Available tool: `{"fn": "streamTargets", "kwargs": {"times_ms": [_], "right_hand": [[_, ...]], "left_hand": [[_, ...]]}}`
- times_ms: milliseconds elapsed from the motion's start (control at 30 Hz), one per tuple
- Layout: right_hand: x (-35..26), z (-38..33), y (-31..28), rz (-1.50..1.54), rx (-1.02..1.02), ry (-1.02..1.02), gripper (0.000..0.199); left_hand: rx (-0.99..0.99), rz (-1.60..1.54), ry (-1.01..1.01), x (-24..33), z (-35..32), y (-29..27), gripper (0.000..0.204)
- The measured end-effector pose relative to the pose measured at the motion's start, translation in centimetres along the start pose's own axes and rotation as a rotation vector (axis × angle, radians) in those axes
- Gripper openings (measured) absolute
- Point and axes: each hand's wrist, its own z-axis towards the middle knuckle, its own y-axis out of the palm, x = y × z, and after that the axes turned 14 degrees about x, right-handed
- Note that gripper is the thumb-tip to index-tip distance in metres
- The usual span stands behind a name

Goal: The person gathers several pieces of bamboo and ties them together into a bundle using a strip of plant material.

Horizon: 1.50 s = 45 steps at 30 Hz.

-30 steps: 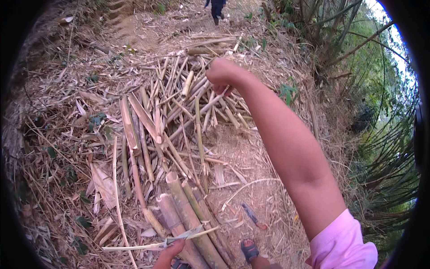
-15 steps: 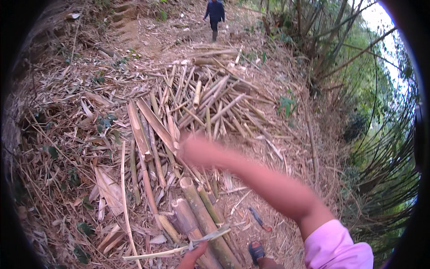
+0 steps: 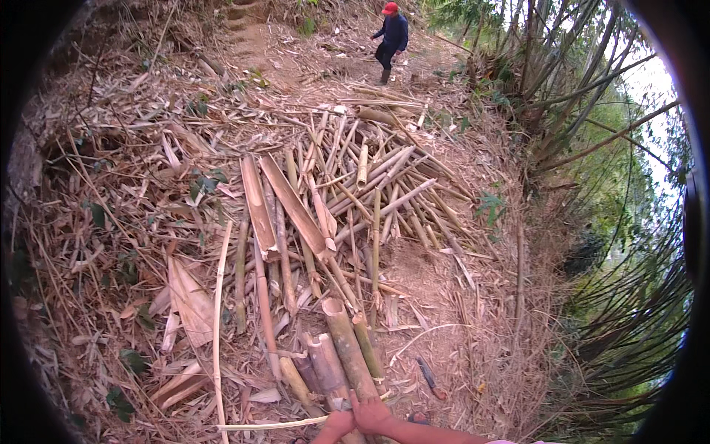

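Observation:
Near the lower edge, my left hand point(image 3: 337, 424) is closed on a thin pale bamboo strip point(image 3: 274, 425), which reaches out to the left across the ground. Right beside it, my right hand point(image 3: 373, 416) is closed at the same strip, over the bamboo poles; its fingertips are partly hidden. Beneath both hands lie several cut poles side by side: a thick greenish one point(image 3: 349, 348), a brownish one with a jagged end point(image 3: 328, 364) and a thinner green one point(image 3: 367, 344). Their near ends are covered by my hands or out of view.
Split bamboo halves point(image 3: 296, 207) lie ahead, against a large heap of cut bamboo point(image 3: 392, 177). A knife point(image 3: 430, 379) with a reddish handle rests on the ground at right. Far off stands a person point(image 3: 392, 37) in a red cap. Bamboo stalks point(image 3: 614, 318) grow at the right.
My right hand has come down from over the split bamboo to beside my left hand at the strip. The far person has turned and shows a red cap. The view has shifted.

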Motion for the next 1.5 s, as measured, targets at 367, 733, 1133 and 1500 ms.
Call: {"fn": "streamTargets", "kwargs": {"times_ms": [367, 733, 1133, 1500], "right_hand": [[0.2, 3.2, 1.4, 0.295, 0.123, 0.056, 0.02], [16.1, 5.6, -11.6, 1.284, 1.067, 1.067, 0.017], [6.7, -2.6, -4.3, -0.122, 0.149, -0.222, 0.041], [9.6, -3.1, 3.4, 0.184, -0.112, -0.198, 0.05]], "left_hand": [[0.177, 0.079, 0.109, -3.2, -1.4, 4.4, 0.021], [0.15, 0.086, -0.01, 1.5, 0.2, 0.6, 0.024], [0.079, -0.041, -0.041, 2.4, 2.3, 1.6, 0.016], [-0.046, -0.178, -0.279, 3.6, 1.8, -4.5, 0.057]]}}
